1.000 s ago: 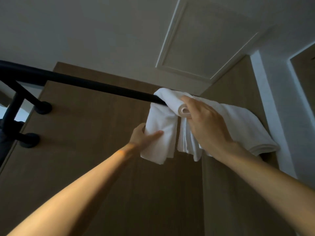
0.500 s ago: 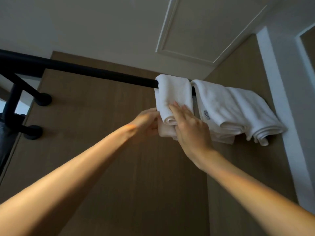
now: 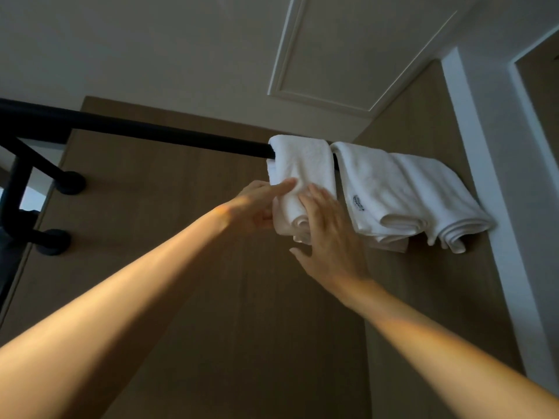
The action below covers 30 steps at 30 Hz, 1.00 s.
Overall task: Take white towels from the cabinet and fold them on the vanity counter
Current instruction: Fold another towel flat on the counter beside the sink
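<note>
White towel [image 3: 302, 164] draped over the black rail [image 3: 151, 134] near its right end, just beside two more folded towels [image 3: 393, 189]; your left hand [image 3: 257, 204] now pinches its left edge, one digit laid across the front; your right hand [image 3: 329, 237], fingers straight, has slid down onto the lower fold.

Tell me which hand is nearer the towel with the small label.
Right. The right hand lies flat on the leftmost towel, right beside the labelled towel. The left hand pinches the leftmost towel's other edge, so that towel sits between them.
</note>
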Tool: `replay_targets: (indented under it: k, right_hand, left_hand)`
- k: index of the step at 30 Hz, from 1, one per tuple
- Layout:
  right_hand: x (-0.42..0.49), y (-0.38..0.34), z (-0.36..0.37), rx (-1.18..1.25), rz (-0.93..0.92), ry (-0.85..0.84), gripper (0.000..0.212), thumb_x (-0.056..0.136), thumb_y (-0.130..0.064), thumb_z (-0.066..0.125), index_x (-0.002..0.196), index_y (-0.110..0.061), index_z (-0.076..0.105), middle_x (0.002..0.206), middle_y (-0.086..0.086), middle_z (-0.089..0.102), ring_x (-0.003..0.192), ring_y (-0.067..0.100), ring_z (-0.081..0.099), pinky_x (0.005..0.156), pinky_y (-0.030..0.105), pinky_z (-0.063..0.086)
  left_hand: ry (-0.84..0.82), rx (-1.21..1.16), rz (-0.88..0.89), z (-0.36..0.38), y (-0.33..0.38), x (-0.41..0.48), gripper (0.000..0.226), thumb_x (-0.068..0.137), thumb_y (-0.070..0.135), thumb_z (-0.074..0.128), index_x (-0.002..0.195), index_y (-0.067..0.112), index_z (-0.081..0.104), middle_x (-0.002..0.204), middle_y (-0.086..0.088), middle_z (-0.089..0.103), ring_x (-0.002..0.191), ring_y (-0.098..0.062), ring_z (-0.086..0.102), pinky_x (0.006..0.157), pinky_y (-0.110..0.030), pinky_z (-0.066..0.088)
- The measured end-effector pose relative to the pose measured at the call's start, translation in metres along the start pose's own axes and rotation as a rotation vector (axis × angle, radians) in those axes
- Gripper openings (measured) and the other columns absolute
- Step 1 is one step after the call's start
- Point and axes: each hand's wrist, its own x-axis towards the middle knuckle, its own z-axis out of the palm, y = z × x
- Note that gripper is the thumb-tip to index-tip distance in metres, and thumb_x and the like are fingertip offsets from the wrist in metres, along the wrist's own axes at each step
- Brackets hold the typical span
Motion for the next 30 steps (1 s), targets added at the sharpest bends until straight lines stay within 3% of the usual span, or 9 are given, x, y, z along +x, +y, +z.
replay_targets:
  k: [2,6,10,15,20,23,26,28,30]
  right_hand:
    - [0.007,0.001,0.005,0.013,-0.014,0.160,0.076,0.076,-0.023,0.079,0.139,-0.013,0.037,0.148,0.010,0.040,0.141,0.026,0.032,0.114,0.046,0.033]
    - [0.013,0.005,0.011,0.000,-0.060,0.328,0.041,0.095,-0.022,0.055,0.133,-0.007,0.048,0.139,0.014,0.052,0.133,0.030,0.046,0.107,0.046,0.043]
    - [0.011,0.015,0.008,-0.075,-0.152,0.284,0.049,0.088,-0.006,0.064,0.133,-0.006,0.046,0.138,0.019,0.054,0.128,0.037,0.051,0.096,0.050,0.052]
    - [0.015,0.024,-0.002,-0.183,-0.221,0.192,0.058,0.080,-0.007,0.077,0.132,-0.006,0.051,0.136,0.019,0.056,0.124,0.035,0.055,0.094,0.043,0.051]
    - [0.020,0.029,-0.002,-0.264,-0.245,0.132,0.061,0.073,-0.012,0.083,0.127,-0.007,0.056,0.129,0.018,0.061,0.115,0.033,0.063,0.078,0.037,0.058]
    - [0.021,0.029,0.001,-0.278,-0.231,0.106,0.058,0.072,-0.016,0.085,0.123,-0.005,0.061,0.126,0.018,0.063,0.110,0.032,0.065,0.070,0.036,0.059]
    - [0.019,0.026,0.003,-0.283,-0.201,0.101,0.052,0.072,-0.014,0.085,0.119,-0.004,0.064,0.125,0.018,0.064,0.110,0.032,0.065,0.072,0.036,0.059]
    - [0.016,0.026,0.003,-0.254,-0.190,0.104,0.050,0.072,-0.010,0.083,0.118,-0.002,0.064,0.126,0.019,0.063,0.111,0.034,0.064,0.076,0.038,0.058]
    - [0.014,0.026,-0.001,-0.233,-0.178,0.112,0.049,0.075,-0.009,0.081,0.119,-0.001,0.062,0.127,0.020,0.062,0.115,0.034,0.062,0.082,0.039,0.056]
  left_hand:
    - [-0.023,0.016,-0.029,-0.001,0.007,-0.001,0.049,0.087,0.046,0.065,0.112,0.004,0.066,0.100,-0.013,0.074,0.092,-0.023,0.072,0.076,-0.033,0.058]
    - [-0.083,0.046,-0.067,-0.007,0.014,-0.001,0.050,0.087,0.046,0.066,0.114,0.004,0.065,0.103,-0.012,0.073,0.096,-0.022,0.071,0.086,-0.035,0.056]
    - [-0.097,0.018,-0.068,-0.014,0.008,0.003,0.067,0.073,0.057,0.074,0.119,0.008,0.063,0.111,-0.009,0.071,0.103,-0.022,0.069,0.098,-0.041,0.050]
    - [-0.057,-0.173,0.032,-0.010,0.010,0.021,0.082,0.068,0.060,0.077,0.126,0.006,0.058,0.121,-0.012,0.066,0.110,-0.026,0.065,0.099,-0.042,0.049]
    - [0.183,-0.211,0.080,0.006,0.006,0.031,0.052,0.070,0.035,0.084,0.107,0.003,0.068,0.098,-0.012,0.074,0.087,-0.024,0.073,0.080,-0.037,0.059]
    - [0.217,-0.252,0.132,0.007,0.000,0.032,0.049,0.072,0.027,0.083,0.107,-0.002,0.067,0.095,-0.013,0.074,0.084,-0.025,0.073,0.070,-0.034,0.059]
    - [0.216,-0.276,0.117,0.008,0.001,0.030,0.042,0.073,0.026,0.082,0.104,0.002,0.067,0.091,-0.009,0.075,0.081,-0.022,0.073,0.064,-0.031,0.059]
    - [0.168,-0.239,0.084,0.009,0.001,0.029,0.042,0.076,0.031,0.080,0.110,0.010,0.066,0.094,-0.007,0.075,0.084,-0.021,0.073,0.066,-0.031,0.059]
    - [0.073,-0.161,0.085,0.008,-0.005,0.028,0.046,0.080,0.036,0.075,0.120,0.017,0.061,0.106,-0.008,0.073,0.094,-0.023,0.072,0.077,-0.037,0.059]
